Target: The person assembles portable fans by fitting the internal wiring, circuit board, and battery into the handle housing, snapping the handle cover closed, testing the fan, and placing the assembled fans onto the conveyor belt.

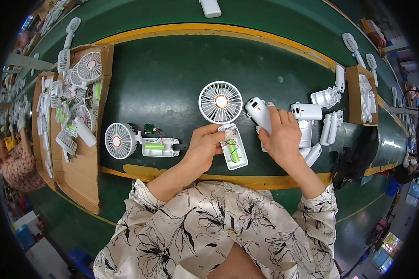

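Note:
My left hand [206,145] is closed on a white handheld fan [220,102], gripping it at the neck just below the round grille. The fan's handle is uncovered and shows a green battery [234,152] and thin wires inside. In my right hand [282,135] is a white handle cover [259,114] with a dark slot at its upper end, tilted to the upper left. The cover is apart from the fan, a short way to its right. Left of my left hand lies another fan [119,140] with its handle uncovered, a green battery and a small green circuit board [149,128] showing.
A cardboard box [105,69] full of fans stands at the left. Several white handle covers [307,111] lie right of my right hand. A smaller cardboard box [354,95] with white parts stands farther right. Beyond the yellow edge, a white piece [211,8] lies on a green surface.

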A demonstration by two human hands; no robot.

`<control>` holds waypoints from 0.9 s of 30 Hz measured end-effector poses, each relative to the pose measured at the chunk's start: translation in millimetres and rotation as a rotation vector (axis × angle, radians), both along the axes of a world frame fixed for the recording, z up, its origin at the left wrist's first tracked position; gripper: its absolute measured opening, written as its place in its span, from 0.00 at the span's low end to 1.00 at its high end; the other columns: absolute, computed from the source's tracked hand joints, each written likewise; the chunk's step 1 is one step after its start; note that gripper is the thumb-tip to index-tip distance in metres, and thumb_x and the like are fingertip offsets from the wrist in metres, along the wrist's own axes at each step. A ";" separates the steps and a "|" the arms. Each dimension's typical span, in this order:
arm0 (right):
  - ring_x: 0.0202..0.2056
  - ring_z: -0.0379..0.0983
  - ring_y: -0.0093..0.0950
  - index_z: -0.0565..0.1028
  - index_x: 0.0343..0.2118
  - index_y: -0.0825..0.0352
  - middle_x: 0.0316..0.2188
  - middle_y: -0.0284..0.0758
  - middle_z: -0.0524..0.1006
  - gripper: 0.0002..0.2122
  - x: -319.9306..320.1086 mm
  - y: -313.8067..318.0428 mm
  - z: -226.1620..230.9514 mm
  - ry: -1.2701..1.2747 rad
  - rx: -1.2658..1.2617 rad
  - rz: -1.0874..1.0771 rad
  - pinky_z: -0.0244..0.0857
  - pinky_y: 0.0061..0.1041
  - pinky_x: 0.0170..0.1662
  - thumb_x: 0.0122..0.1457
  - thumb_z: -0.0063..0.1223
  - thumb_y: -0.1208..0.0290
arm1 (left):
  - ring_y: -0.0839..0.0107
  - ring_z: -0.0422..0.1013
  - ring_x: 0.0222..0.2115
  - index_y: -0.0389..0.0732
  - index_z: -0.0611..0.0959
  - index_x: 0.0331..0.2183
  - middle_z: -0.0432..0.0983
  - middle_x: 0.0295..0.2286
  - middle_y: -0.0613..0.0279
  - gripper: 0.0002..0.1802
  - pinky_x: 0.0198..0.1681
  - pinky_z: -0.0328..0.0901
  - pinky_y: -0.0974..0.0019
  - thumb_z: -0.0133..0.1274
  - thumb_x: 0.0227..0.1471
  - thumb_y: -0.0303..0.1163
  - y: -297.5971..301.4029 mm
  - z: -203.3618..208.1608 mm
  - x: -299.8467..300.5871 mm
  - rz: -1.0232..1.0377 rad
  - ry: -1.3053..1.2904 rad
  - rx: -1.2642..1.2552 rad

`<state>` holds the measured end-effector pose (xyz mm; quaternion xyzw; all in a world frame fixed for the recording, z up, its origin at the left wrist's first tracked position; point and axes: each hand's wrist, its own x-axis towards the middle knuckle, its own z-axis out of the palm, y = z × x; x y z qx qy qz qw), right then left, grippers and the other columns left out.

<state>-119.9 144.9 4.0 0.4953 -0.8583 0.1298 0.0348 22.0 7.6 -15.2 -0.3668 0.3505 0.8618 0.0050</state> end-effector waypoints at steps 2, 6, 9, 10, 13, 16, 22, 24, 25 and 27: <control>0.30 0.65 0.35 0.66 0.40 0.72 0.27 0.39 0.67 0.25 9.6 0.4 10.3 -0.034 -0.062 -0.018 0.61 0.31 0.31 0.34 0.57 0.72 | 0.70 0.72 0.31 0.31 0.75 0.36 0.74 0.32 0.57 0.12 0.36 0.68 0.66 0.45 0.46 0.25 0.7 -0.1 0.1 0.027 -0.005 0.013; 0.25 0.65 0.36 0.66 0.39 0.72 0.25 0.39 0.66 0.25 39.5 8.2 34.1 -0.181 -0.098 -0.012 0.61 0.31 0.23 0.34 0.55 0.69 | 0.72 0.72 0.28 0.32 0.76 0.33 0.74 0.29 0.59 0.11 0.33 0.67 0.68 0.47 0.45 0.25 1.0 -0.8 2.9 0.074 -0.013 0.028; 0.24 0.66 0.35 0.65 0.41 0.74 0.24 0.38 0.64 0.27 62.1 14.5 42.6 -0.269 -0.064 0.070 0.63 0.30 0.23 0.33 0.56 0.69 | 0.72 0.72 0.27 0.33 0.76 0.33 0.74 0.28 0.59 0.11 0.32 0.67 0.68 0.47 0.45 0.28 0.7 4.8 0.9 0.080 -0.006 0.037; 0.24 0.66 0.33 0.64 0.41 0.75 0.24 0.38 0.64 0.28 67.1 13.8 43.6 -0.247 -0.049 0.097 0.63 0.27 0.21 0.33 0.56 0.68 | 0.72 0.72 0.27 0.33 0.76 0.33 0.74 0.28 0.59 0.11 0.32 0.67 0.68 0.47 0.45 0.28 -0.3 3.3 0.0 0.080 -0.006 0.040; 0.23 0.67 0.35 0.65 0.39 0.75 0.24 0.41 0.65 0.26 78.4 9.8 48.6 -0.330 -0.054 0.107 0.63 0.29 0.22 0.33 0.55 0.71 | 0.72 0.71 0.27 0.36 0.76 0.32 0.74 0.27 0.61 0.14 0.30 0.66 0.69 0.46 0.47 0.36 -0.5 6.0 0.0 0.078 0.019 0.097; 0.22 0.67 0.34 0.65 0.38 0.75 0.23 0.39 0.65 0.26 79.9 -2.0 44.9 -0.301 -0.069 0.106 0.62 0.28 0.20 0.32 0.56 0.70 | 0.72 0.70 0.29 0.35 0.75 0.33 0.73 0.29 0.62 0.17 0.32 0.66 0.68 0.44 0.49 0.40 -0.5 1.3 1.6 0.119 0.054 0.130; 0.20 0.67 0.33 0.66 0.37 0.75 0.22 0.38 0.64 0.25 77.7 -15.4 32.9 -0.251 -0.038 0.069 0.62 0.28 0.18 0.32 0.56 0.70 | 0.70 0.69 0.34 0.37 0.73 0.37 0.72 0.34 0.60 0.21 0.37 0.64 0.66 0.41 0.50 0.45 1.7 9.5 1.4 0.112 0.060 0.141; 0.20 0.67 0.33 0.66 0.37 0.75 0.22 0.38 0.64 0.25 77.3 -16.0 30.1 -0.250 -0.031 0.060 0.62 0.28 0.18 0.32 0.56 0.70 | 0.70 0.69 0.34 0.37 0.73 0.37 0.72 0.34 0.60 0.21 0.37 0.64 0.66 0.41 0.50 0.45 2.2 7.5 2.2 0.110 0.071 0.145; 0.20 0.67 0.33 0.66 0.37 0.75 0.22 0.38 0.64 0.24 77.1 -15.9 28.8 -0.240 -0.039 0.063 0.62 0.28 0.18 0.32 0.56 0.70 | 0.70 0.69 0.34 0.37 0.73 0.37 0.72 0.34 0.60 0.21 0.37 0.64 0.66 0.42 0.50 0.45 2.5 6.3 2.5 0.109 0.083 0.149; 0.20 0.67 0.33 0.66 0.36 0.75 0.22 0.38 0.64 0.24 76.2 -15.8 26.2 -0.229 -0.048 0.065 0.62 0.28 0.17 0.32 0.56 0.71 | 0.70 0.69 0.34 0.37 0.73 0.37 0.72 0.34 0.60 0.21 0.37 0.64 0.66 0.42 0.50 0.45 3.5 4.4 1.9 0.103 0.094 0.144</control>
